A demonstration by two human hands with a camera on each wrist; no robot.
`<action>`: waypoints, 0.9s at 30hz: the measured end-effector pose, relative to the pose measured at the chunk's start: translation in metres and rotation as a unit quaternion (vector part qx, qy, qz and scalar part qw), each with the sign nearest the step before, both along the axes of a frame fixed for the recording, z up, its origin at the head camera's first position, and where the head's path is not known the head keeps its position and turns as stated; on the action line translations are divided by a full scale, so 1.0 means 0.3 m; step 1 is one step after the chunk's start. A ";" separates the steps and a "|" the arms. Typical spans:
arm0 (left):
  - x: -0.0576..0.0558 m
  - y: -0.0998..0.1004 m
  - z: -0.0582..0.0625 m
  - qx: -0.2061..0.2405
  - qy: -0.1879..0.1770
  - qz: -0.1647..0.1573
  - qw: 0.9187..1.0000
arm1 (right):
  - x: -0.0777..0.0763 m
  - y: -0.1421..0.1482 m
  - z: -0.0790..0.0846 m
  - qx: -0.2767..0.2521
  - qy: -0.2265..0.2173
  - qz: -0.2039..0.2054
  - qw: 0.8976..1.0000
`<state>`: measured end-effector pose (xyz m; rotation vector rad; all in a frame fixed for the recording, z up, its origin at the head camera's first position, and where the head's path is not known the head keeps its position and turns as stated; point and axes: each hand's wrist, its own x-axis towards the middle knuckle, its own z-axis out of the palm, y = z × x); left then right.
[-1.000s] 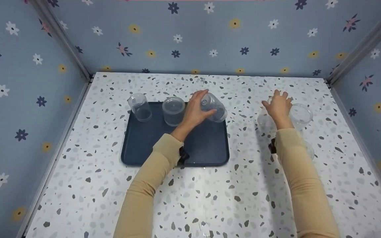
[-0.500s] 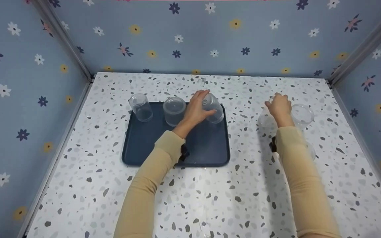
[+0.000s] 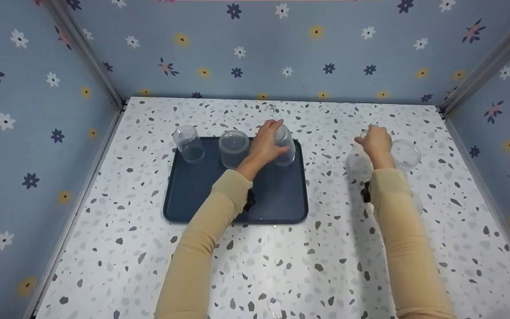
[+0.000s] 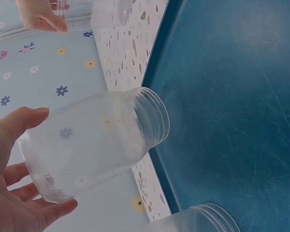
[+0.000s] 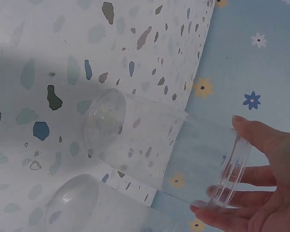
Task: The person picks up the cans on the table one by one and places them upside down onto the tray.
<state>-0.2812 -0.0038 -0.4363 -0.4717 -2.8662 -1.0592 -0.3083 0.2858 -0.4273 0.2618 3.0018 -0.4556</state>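
My left hand (image 3: 266, 144) grips a clear plastic jar (image 4: 87, 140) around its base end. That jar is upside down, its threaded mouth (image 4: 152, 116) facing the dark blue tray (image 3: 277, 199) at the back right corner; whether it touches cannot be told. On the terrazzo-patterned table at the right, my right hand (image 3: 376, 144) pinches the rim of another clear jar (image 5: 150, 140), thumb on one side and fingers on the other. This one is mouth up with its base at the table. Its upper part is partly hidden by the hand in the head view.
Two more upside-down clear jars, one at the tray's back left (image 3: 188, 144) and one at its back middle (image 3: 234, 148), stand in a row. Beside my right hand is another clear jar (image 3: 406, 153), with part of one more (image 3: 417, 201) by the sleeve. Flowered walls (image 3: 281, 57) enclose the table.
The jar in my left hand has gone from tilted, mouth out to the right, to nearly upright over the tray. My right hand's spread fingers have closed on the jar rim.
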 end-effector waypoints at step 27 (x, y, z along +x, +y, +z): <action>-0.065 0.068 -0.003 -0.115 -0.038 -0.002 0.993 | -0.001 -0.005 -0.005 0.015 0.021 0.006 1.000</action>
